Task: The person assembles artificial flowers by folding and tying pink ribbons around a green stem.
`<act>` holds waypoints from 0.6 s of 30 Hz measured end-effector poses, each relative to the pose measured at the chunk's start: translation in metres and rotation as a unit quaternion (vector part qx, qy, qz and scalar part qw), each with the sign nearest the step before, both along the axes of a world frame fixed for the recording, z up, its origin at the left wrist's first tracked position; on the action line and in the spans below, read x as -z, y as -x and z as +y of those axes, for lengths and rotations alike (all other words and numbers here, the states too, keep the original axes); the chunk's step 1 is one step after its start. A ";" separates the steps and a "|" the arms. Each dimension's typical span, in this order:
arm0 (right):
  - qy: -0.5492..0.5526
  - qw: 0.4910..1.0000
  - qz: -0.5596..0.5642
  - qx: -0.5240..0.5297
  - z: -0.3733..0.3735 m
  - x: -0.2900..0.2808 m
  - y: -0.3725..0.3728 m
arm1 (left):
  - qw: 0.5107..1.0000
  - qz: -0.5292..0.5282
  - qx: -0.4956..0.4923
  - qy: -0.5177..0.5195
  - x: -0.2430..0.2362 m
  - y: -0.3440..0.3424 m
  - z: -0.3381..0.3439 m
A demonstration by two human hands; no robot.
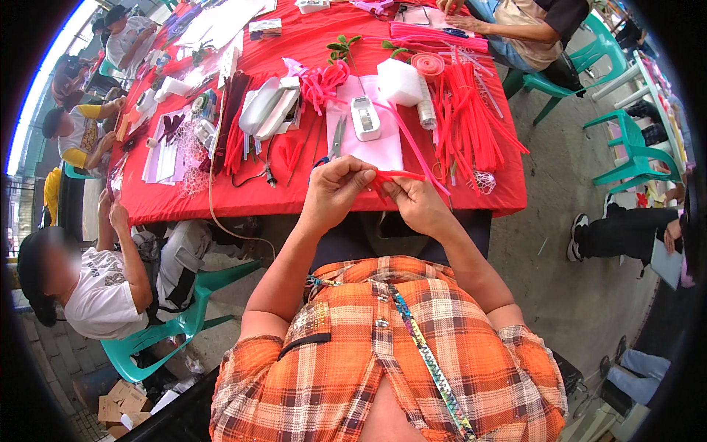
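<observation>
Head view shows our left hand point(336, 188) and right hand point(416, 200) each pinching a piece of red strip material point(382, 179) between thumb and fingers, just above the near edge of the bench point(291, 200), closer to its near right corner than its near left. Whether it is one folded strip or several, we cannot tell. We judge it very light, soft and bendable, with little slip, hard to break yet easily creased by a firm squeeze. Fingertip holds close to either end should suit it best, leaving the middle uncrushed. Toward the bench's near right corner, a bundle of long red strips point(469, 110) splays loosely, which suggests similar pliancy; a white tape dispenser point(366, 119) sits beyond our fingers.
</observation>
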State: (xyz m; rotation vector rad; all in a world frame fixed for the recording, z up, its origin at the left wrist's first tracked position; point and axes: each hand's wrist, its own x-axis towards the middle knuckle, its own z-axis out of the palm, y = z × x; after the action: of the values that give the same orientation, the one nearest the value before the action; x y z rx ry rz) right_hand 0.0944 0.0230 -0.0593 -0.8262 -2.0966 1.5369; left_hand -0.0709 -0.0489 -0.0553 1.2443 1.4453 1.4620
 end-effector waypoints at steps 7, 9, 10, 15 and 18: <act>-0.063 0.998 0.010 0.022 -0.003 0.009 0.002 | 0.998 0.039 0.044 0.014 -0.014 0.004 -0.001; -0.076 0.997 0.014 0.021 -0.003 0.014 0.004 | 0.997 0.052 0.049 0.016 -0.016 0.005 -0.002; -0.078 0.997 0.008 0.015 -0.003 0.014 0.004 | 0.997 0.056 0.051 0.030 -0.016 0.006 -0.002; -0.140 0.990 -0.024 0.009 -0.004 0.005 0.004 | 0.993 0.072 0.066 0.068 -0.022 0.010 -0.002; -0.153 0.988 -0.024 0.016 -0.005 0.001 0.004 | 0.990 0.113 0.070 0.039 -0.029 0.008 -0.001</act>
State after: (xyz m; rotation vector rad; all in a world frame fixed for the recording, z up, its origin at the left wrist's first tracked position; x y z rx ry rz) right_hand 0.0905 0.0183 -0.0599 -0.7843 -2.2666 1.1484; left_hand -0.0786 -0.0501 -0.0265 1.4685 1.5119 1.1911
